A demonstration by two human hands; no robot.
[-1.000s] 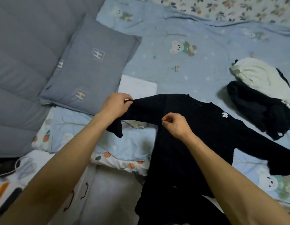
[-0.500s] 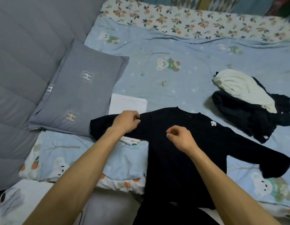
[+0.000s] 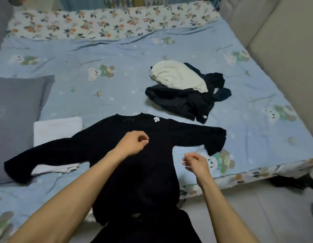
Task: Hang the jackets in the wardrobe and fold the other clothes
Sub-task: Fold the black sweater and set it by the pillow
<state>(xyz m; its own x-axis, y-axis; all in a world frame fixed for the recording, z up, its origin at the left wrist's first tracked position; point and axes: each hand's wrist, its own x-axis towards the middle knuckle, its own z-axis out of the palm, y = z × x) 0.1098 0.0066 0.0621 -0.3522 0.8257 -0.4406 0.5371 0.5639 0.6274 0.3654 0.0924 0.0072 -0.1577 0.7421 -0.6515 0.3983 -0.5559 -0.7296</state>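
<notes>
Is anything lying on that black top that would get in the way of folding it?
Nothing visible lies on the black top; the left hand hovers over its chest. The clothes pile sits apart, further back.

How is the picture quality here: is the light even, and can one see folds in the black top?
Head view: dim, soft light, no glare; the black top reads as one flat dark shape, folds lost; bed edges bend from the wide lens; both hands look slightly soft.
</notes>
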